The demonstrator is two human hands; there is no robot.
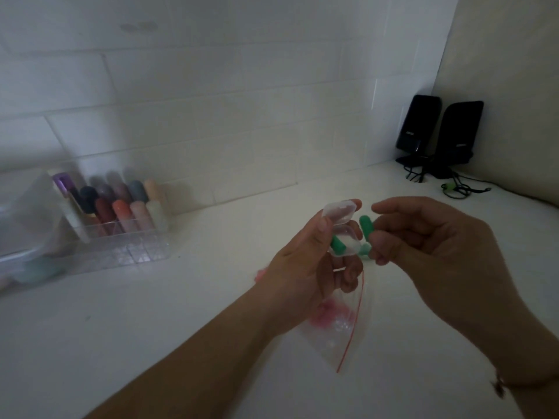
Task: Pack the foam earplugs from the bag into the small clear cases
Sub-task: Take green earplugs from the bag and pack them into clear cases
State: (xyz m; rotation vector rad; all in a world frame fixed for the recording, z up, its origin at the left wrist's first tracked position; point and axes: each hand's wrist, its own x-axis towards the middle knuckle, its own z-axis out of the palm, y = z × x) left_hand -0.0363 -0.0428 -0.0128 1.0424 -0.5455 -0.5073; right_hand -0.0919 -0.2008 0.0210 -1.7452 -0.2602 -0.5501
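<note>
Hands, two, raised over our white counter [211, 297]; left hand [305, 267] grips one open clear case [340, 228] with one green earplug [338, 244] inside; right hand [423, 237] pinches a second green earplug [366, 226] just right of it; one bag [335, 325] with pink earplugs [328, 313] lies below; far left, one clear organiser [121, 234]; far right, two black speakers [438, 134].

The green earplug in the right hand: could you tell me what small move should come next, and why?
Probably ease the earplug leftward into the open case and let go. The left hand holds the case with its lid up, one green plug already lies inside, and the right hand pinches the second just beside the opening. The bag hangs below the left hand.
</note>
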